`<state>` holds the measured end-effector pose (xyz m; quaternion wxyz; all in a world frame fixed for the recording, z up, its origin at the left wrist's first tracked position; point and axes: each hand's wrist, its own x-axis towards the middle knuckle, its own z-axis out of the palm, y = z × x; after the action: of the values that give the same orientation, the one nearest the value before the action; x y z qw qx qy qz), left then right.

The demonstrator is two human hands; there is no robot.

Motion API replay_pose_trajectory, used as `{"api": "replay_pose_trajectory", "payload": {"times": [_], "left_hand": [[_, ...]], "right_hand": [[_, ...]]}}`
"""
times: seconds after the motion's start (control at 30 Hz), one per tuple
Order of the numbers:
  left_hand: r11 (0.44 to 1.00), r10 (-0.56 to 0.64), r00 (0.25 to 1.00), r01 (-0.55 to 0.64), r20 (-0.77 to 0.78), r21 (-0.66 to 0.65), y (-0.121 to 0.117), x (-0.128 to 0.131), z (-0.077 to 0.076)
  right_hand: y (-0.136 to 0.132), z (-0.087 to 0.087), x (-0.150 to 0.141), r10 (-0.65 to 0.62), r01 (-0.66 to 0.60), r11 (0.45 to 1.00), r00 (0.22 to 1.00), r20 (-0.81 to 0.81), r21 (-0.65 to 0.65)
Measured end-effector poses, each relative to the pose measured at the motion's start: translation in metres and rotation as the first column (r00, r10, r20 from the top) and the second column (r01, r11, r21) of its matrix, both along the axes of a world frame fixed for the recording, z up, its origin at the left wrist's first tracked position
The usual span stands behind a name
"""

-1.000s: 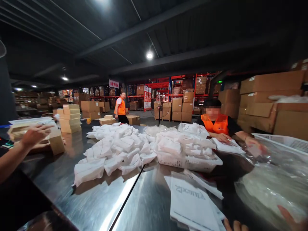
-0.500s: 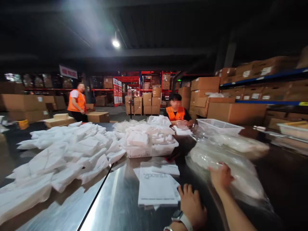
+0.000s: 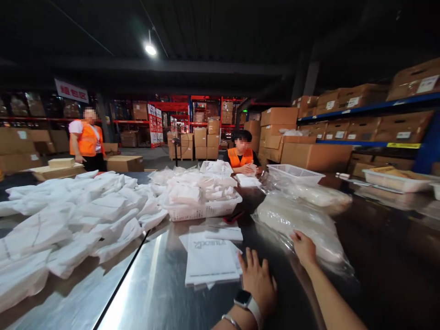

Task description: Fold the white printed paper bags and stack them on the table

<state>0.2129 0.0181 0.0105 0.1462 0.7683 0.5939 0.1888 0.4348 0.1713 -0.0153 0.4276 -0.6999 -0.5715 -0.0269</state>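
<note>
My left hand (image 3: pixel 257 279), with a watch and a bangle on its wrist, lies on the dark table with its fingers spread. Its fingertips touch or nearly touch the right edge of a small stack of flat white printed bags (image 3: pixel 213 261). To the right, my right hand (image 3: pixel 305 248) is at the near side of a large clear plastic bag (image 3: pixel 299 215) of pale, soft-looking contents. Thumb and fingers are pinched together there; whatever is between them is too small to make out.
A heap of white packets (image 3: pixel 85 215) covers the left side. Beyond the stack stands a white basket (image 3: pixel 206 211) full of packets. A co-worker in an orange vest (image 3: pixel 240 158) sits across the table. Another white basket (image 3: pixel 295 174) and a tray (image 3: pixel 395 180) stand to the right.
The view has turned to the right, so everything sits further left. My right hand has drawn back slightly to the bag's near edge, its fingers closing. My left hand remains beside the stack.
</note>
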Motion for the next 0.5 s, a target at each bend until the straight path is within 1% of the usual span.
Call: {"api": "replay_pose_trajectory", "payload": {"times": [0.07,0.17,0.23,0.3,0.37,0.43,0.5], "left_hand": [[0.995,0.098,0.992,-0.098,-0.084,0.003,-0.006,0.004,0.001],[0.972,0.220,0.951,-0.232,-0.219,-0.027,-0.013,0.013,-0.001],[0.949,0.269,0.930,-0.301,-0.249,-0.096,-0.015,0.017,-0.003],[0.928,0.292,0.925,-0.335,-0.243,-0.164,-0.015,0.017,-0.004],[0.936,0.268,0.942,-0.304,-0.201,-0.176,-0.014,0.015,-0.003],[0.967,0.191,0.974,-0.208,-0.125,-0.149,-0.011,0.010,0.000],[0.987,0.109,0.993,-0.112,-0.034,-0.113,-0.007,0.003,0.001]], "right_hand": [[-0.004,0.004,-0.002,-0.008,0.008,1.000,1.000,-0.026,0.000],[-0.010,0.009,-0.006,-0.028,0.028,1.000,0.997,-0.069,-0.001],[-0.013,0.012,-0.008,-0.049,0.049,0.999,0.994,-0.097,0.000],[-0.016,0.016,-0.011,-0.067,0.068,0.998,0.990,-0.124,0.008],[-0.018,0.019,-0.014,-0.065,0.069,0.997,0.986,-0.152,0.022],[-0.019,0.023,-0.016,-0.072,0.079,0.996,0.979,-0.189,0.033],[-0.019,0.027,-0.019,-0.111,0.124,0.991,0.965,-0.236,0.043]]}}
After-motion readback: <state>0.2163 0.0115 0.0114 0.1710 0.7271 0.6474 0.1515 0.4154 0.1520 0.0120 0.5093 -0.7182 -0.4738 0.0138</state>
